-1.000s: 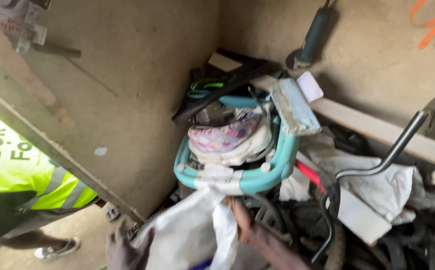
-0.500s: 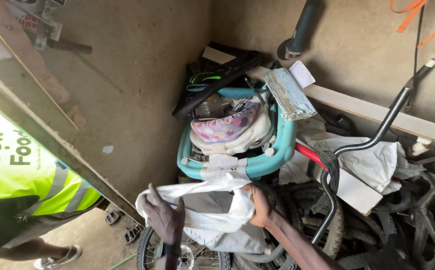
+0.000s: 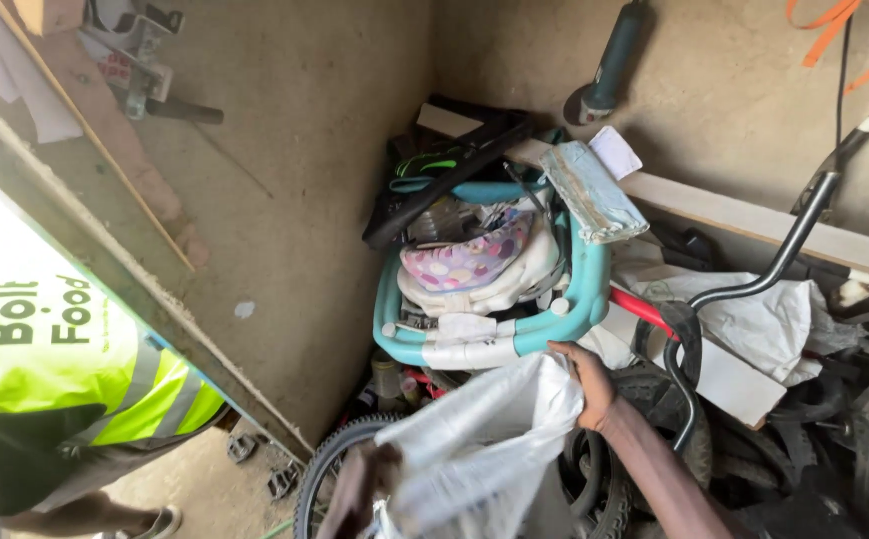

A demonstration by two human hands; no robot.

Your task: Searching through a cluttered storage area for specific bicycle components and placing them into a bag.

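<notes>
Baby walker (image 3: 494, 299): teal frame, spotted seat — heaped in the corner.
Angle grinder (image 3: 609, 65): on the wall above the walker.
Bicycle handlebar (image 3: 774, 265): right of it.
Hi-vis vest (image 3: 55, 369): far left — another person.

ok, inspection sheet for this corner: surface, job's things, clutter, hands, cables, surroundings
surface: bare concrete floor at lower left; no table seen.
job's things: white plastic bag, crumpled, held up between both hands.
clutter: teal baby walker with a spotted seat, black bicycle tyre, bent black handlebar tube and white cloth, piled in the corner.
hands: right hand grips the bag's upper edge; left hand holds its lower left side, partly hidden.
cables: thin black cable and orange strap hang on the wall.
surroundings: rough plaster walls, angle grinder hung up, a person in a yellow reflective vest at left.
</notes>
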